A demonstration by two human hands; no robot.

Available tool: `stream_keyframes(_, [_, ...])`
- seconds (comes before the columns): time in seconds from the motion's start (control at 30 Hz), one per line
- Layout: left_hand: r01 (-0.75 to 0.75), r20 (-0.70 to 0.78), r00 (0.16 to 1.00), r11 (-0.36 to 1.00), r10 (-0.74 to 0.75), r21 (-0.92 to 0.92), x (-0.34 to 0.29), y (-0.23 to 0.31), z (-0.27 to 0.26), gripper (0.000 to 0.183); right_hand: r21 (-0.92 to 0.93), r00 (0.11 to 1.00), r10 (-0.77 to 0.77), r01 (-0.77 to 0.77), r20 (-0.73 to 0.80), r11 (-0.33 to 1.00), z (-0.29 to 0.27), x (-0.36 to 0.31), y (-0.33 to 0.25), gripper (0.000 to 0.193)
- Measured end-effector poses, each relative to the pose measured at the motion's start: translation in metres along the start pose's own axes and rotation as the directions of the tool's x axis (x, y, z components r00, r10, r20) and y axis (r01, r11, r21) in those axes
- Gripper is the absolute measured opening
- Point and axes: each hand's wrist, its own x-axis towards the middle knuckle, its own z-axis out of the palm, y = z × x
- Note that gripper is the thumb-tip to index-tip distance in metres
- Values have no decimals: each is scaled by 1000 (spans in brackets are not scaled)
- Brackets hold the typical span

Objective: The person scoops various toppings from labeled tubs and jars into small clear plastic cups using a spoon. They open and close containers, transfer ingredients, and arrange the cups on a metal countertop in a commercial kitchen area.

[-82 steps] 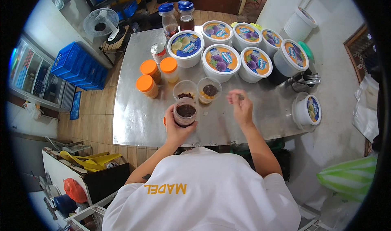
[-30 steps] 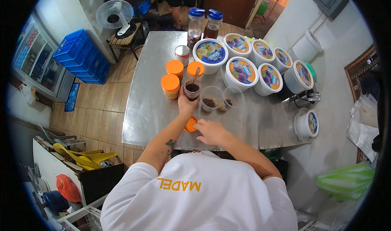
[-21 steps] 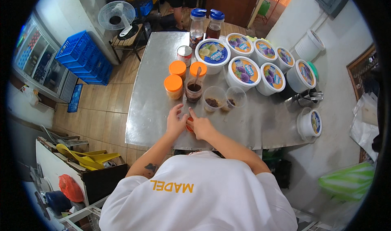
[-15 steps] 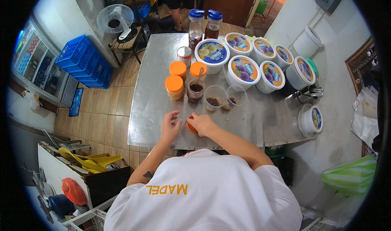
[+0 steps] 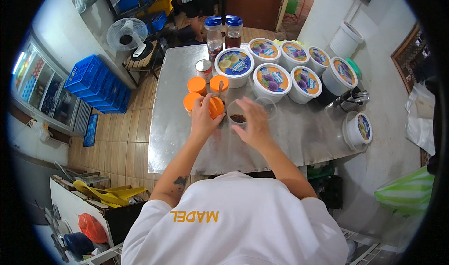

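Observation:
My left hand (image 5: 203, 121) is closed on an orange screw lid (image 5: 215, 107), held at the mouth of a jar that is mostly hidden under it. A thin handle (image 5: 220, 85) shows just beyond the lid. My right hand (image 5: 256, 125) is open, thumb and fingers apart, beside a clear plastic cup (image 5: 235, 110) with dark bits at its bottom. A second clear cup (image 5: 270, 107) stands partly behind those fingers. Close to my left hand are three orange-capped jars: one nearer (image 5: 191, 100), one behind it (image 5: 196, 84), and one to the right (image 5: 219, 82).
A tin can (image 5: 203, 68) and two blue-lidded pitchers (image 5: 214, 36) stand farther back on the metal table (image 5: 175, 139). Several white tubs (image 5: 272, 81) crowd the right side, near a holder of utensils (image 5: 353, 99). Blue crates (image 5: 97, 83) and a fan (image 5: 127, 34) are left; a person (image 5: 199, 5) stands beyond.
The orange lid has gone from my right hand near the table front to my left hand over the jar. My right hand has moved forward and right, opening beside the cup.

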Motion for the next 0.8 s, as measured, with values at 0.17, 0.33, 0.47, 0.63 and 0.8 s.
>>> stream_keyframes(0.17, [1,-59,998,992,7,128,18,-13,33,79,-81,995,94,-97,-45,992,-57,-58,39,72])
stream_keyframes(0.33, [-28,-3,1000,996,28,79,19,-9,32,69,-121,964,239,-253,-118,960,-86,-124,68,64])
stream_keyframes(0.47, [-90,18,996,978,88,188,10,-16,36,58,-132,907,421,-420,-22,898,-66,-178,90,51])
stream_keyframes(0.63, [-162,-65,977,908,202,387,6,-19,45,45,-119,838,529,-517,131,848,-39,-204,100,41])
stream_keyframes(0.8, [-70,-39,995,936,89,345,3,-7,44,47,-32,890,444,-443,109,896,-33,-188,104,37])
